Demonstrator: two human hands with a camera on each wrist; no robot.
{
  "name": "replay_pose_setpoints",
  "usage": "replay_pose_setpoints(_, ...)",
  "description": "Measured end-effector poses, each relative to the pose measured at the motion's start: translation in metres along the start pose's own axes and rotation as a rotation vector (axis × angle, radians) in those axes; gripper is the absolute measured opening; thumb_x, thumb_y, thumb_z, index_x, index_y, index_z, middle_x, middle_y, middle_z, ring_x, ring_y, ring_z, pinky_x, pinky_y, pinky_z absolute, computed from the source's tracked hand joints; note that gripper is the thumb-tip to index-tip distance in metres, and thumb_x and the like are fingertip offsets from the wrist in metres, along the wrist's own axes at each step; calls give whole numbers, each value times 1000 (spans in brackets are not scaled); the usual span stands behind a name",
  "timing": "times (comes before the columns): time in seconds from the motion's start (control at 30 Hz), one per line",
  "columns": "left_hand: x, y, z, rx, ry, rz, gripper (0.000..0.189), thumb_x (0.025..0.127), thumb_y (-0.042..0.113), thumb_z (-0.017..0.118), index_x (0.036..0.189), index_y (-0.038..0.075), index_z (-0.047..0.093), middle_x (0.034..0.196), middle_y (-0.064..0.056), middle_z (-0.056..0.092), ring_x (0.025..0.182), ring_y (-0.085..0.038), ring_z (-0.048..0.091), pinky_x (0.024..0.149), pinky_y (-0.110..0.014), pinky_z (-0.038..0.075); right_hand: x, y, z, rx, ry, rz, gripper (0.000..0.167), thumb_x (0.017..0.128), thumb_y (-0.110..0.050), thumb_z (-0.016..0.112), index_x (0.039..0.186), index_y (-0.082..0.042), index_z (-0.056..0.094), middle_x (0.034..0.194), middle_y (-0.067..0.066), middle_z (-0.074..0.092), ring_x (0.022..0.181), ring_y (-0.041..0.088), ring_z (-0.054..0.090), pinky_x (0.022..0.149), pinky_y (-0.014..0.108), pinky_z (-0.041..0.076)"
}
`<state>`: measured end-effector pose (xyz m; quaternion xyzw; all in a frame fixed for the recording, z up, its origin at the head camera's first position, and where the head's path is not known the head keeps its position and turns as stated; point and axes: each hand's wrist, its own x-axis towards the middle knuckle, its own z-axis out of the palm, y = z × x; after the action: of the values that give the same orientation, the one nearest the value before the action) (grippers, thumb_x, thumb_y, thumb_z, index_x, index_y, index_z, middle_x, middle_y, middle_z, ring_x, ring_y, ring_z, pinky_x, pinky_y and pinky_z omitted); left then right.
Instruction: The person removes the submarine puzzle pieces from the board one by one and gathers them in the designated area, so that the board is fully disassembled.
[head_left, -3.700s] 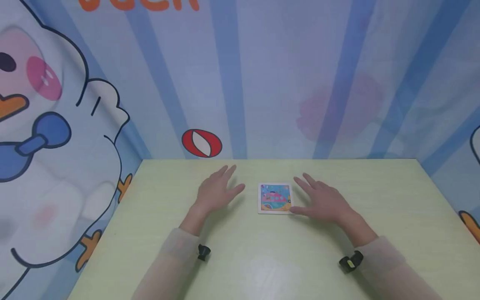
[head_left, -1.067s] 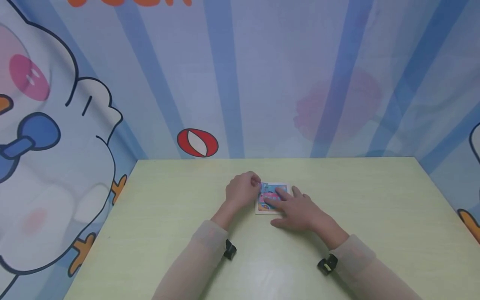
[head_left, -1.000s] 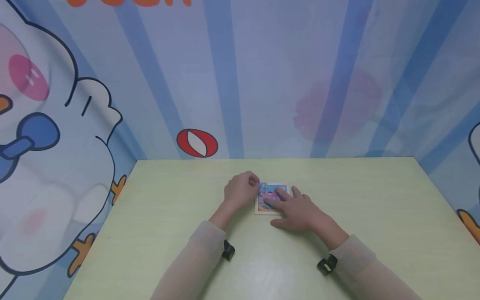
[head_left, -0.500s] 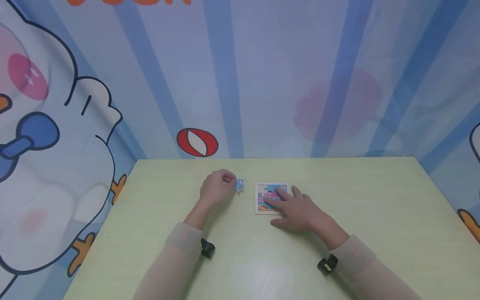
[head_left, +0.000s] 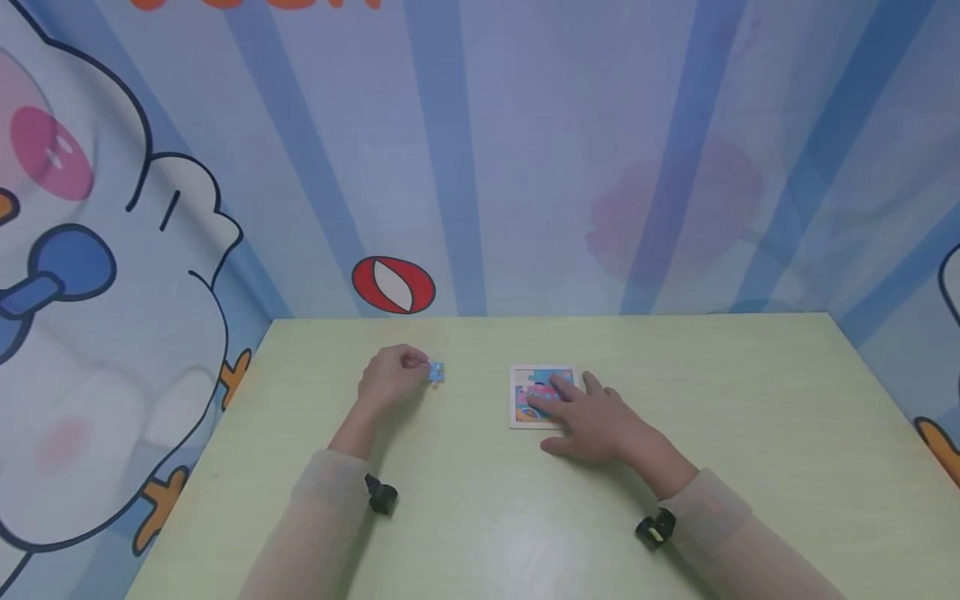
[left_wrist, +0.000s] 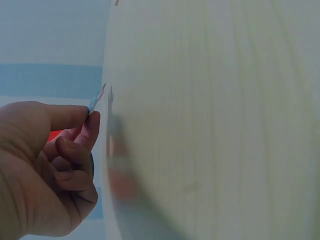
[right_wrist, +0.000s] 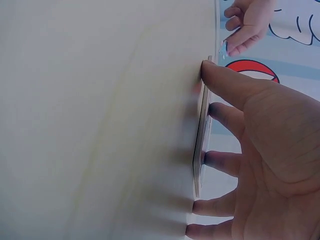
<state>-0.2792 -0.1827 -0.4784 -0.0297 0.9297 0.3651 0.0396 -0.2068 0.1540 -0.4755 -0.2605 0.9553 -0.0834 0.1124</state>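
My left hand (head_left: pixel 390 381) pinches a small blue jigsaw piece (head_left: pixel 437 373) between thumb and fingertip, left of the puzzle. In the left wrist view the piece (left_wrist: pixel 95 101) shows nearly edge-on, and the other fingers are curled in. A square, white-framed jigsaw puzzle (head_left: pixel 513 410) lies on the table, with a pale bare gap at its upper left corner. My right hand (head_left: pixel 600 425) rests on it with fingers spread, hiding its right part. Seen from the right wrist, the puzzle (right_wrist: pixel 201 140) is a thin edge, with the thumb at one end and two fingertips on its face.
The pale wooden table (head_left: pixel 480 517) reaches back to a blue striped cloth backdrop (head_left: pixel 525 167) printed with cartoon figures. A black wrist camera (head_left: pixel 382 497) sits on the left cuff, another camera (head_left: pixel 655 529) on the right one.
My left hand has lifted the piece from the puzzle's upper left corner and carried it leftward. Earlier both hands hovered apart beside the whole puzzle; the right has since settled on it and stays still.
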Motion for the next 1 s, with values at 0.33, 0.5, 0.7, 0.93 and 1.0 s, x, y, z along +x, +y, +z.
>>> replay_pose_setpoints(0.33, 4, -6, 1, 52, 6, -54, 22, 99, 29, 69, 114, 13, 73, 109, -6, 72, 102, -27, 64, 91, -50, 47, 0, 0, 0, 7, -11, 9, 70, 99, -56, 63, 161, -34, 40, 168, 17, 27, 145, 63, 22, 107, 73, 31)
replay_pose_setpoints(0.5, 3, -7, 1, 79, 32, -59, 24, 99, 29, 68, 115, 12, 73, 108, -7, 71, 101, -27, 64, 90, -49, 48, 0, 1, 1, 22, -13, 8, 71, 98, -56, 63, 161, -35, 39, 168, 17, 27, 146, 63, 20, 108, 73, 30)
replay_pose_setpoints(0.7, 2, -7, 0, 74, 52, -53, 25, 99, 30, 66, 116, 13, 73, 108, -6, 71, 102, -27, 63, 91, -49, 48, 0, 0, 0, 25, -12, 6, 70, 98, -56, 64, 161, -34, 40, 168, 17, 27, 146, 62, 20, 108, 73, 30)
replay_pose_setpoints(0.93, 2, 2, 5, 53, 26, 0, 25, 100, 31, 63, 116, 15, 74, 109, -3, 71, 103, -25, 64, 91, -48, 49, -1, 1, 0, 31, -14, 10, 70, 98, -55, 64, 161, -34, 40, 168, 17, 26, 146, 62, 20, 107, 74, 29)
replay_pose_setpoints(1.0, 2, 7, 7, 57, 23, 21, 25, 100, 32, 64, 115, 16, 74, 108, -3, 72, 102, -24, 65, 90, -47, 49, -1, 2, 0, 34, -11, 11, 70, 98, -54, 64, 161, -34, 40, 168, 18, 26, 146, 62, 21, 107, 74, 30)
